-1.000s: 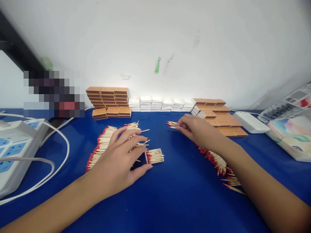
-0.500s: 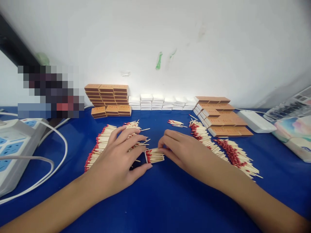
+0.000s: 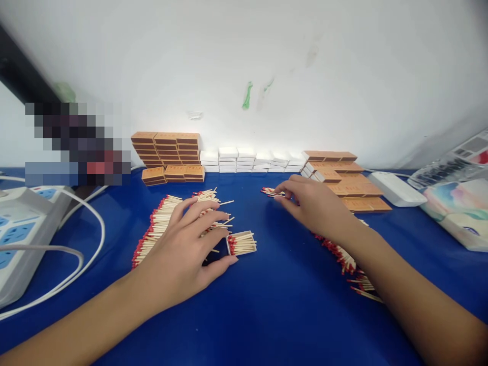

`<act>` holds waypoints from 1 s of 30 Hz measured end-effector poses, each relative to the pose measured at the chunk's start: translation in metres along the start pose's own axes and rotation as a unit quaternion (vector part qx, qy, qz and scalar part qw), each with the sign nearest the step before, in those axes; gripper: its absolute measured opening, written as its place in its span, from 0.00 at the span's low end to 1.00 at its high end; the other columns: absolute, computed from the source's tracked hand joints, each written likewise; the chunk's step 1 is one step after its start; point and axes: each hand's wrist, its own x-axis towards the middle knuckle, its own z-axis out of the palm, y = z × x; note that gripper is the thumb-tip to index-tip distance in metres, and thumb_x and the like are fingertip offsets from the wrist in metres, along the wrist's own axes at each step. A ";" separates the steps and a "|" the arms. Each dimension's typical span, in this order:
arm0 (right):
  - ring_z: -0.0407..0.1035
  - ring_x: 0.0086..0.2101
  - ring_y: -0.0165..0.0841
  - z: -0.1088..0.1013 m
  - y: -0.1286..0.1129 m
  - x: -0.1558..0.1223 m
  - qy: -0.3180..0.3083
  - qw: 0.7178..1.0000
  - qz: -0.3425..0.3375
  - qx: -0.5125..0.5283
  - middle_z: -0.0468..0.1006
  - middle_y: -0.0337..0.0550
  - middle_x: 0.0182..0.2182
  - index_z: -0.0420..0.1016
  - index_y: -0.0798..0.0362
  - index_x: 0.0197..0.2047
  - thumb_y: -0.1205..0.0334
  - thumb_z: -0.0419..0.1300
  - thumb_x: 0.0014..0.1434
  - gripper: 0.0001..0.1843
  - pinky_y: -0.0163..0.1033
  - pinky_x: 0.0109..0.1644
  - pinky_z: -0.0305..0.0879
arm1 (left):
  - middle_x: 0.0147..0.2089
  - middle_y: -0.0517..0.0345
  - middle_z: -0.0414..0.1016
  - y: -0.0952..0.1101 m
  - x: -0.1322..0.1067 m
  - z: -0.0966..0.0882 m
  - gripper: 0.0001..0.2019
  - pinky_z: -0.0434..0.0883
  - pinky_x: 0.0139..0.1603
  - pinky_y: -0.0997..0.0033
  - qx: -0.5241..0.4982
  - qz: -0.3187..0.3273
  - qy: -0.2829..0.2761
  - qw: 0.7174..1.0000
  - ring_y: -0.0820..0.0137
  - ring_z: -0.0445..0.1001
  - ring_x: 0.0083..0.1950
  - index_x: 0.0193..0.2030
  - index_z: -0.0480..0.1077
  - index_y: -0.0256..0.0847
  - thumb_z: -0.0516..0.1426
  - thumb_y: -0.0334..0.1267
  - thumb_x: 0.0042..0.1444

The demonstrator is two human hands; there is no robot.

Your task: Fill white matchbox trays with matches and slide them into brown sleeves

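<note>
My left hand [image 3: 186,249] lies spread over a heap of red-tipped matches [image 3: 160,226], with its thumb and a finger against a small open tray of matches [image 3: 242,243]. My right hand [image 3: 312,203] reaches toward the back of the blue tabletop. Its fingertips are pinched on a small bunch of matches [image 3: 269,192] lying there. Under my right forearm runs a second heap of matches [image 3: 343,256].
Orange matchboxes [image 3: 168,150] are stacked at the back left, white inner trays [image 3: 244,160] along the wall, more orange boxes [image 3: 345,178] at the back right. A white power strip [image 3: 19,234] with cables lies left. A white box [image 3: 394,189] and packets [image 3: 457,208] lie right.
My right hand came from the back to the filled tray half a second ago, then went back to the small bunch of matches. My left hand stayed put.
</note>
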 end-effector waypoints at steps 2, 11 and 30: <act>0.76 0.38 0.41 0.004 0.014 0.005 -0.029 0.999 0.026 0.002 0.83 0.49 0.40 0.83 0.51 0.43 0.60 0.61 0.72 0.09 0.44 0.41 0.67 | 0.61 0.48 0.84 0.000 -0.001 0.000 0.11 0.67 0.73 0.34 -0.002 0.000 -0.003 1.000 0.48 0.76 0.68 0.51 0.81 0.41 0.66 0.45 0.71; 0.73 0.34 0.39 0.000 0.013 0.007 -0.062 0.995 0.076 0.020 0.81 0.47 0.37 0.80 0.51 0.43 0.53 0.64 0.70 0.10 0.42 0.38 0.62 | 0.61 0.48 0.84 0.000 -0.001 -0.001 0.12 0.67 0.75 0.35 -0.010 0.002 0.000 1.000 0.49 0.76 0.69 0.52 0.81 0.41 0.67 0.46 0.69; 0.74 0.37 0.40 0.000 0.019 0.006 -0.053 0.998 0.030 0.006 0.80 0.49 0.38 0.78 0.51 0.40 0.61 0.57 0.72 0.10 0.43 0.41 0.65 | 0.63 0.46 0.83 -0.001 -0.004 0.001 0.12 0.67 0.74 0.32 -0.014 0.005 -0.005 1.000 0.47 0.74 0.70 0.53 0.80 0.40 0.66 0.46 0.70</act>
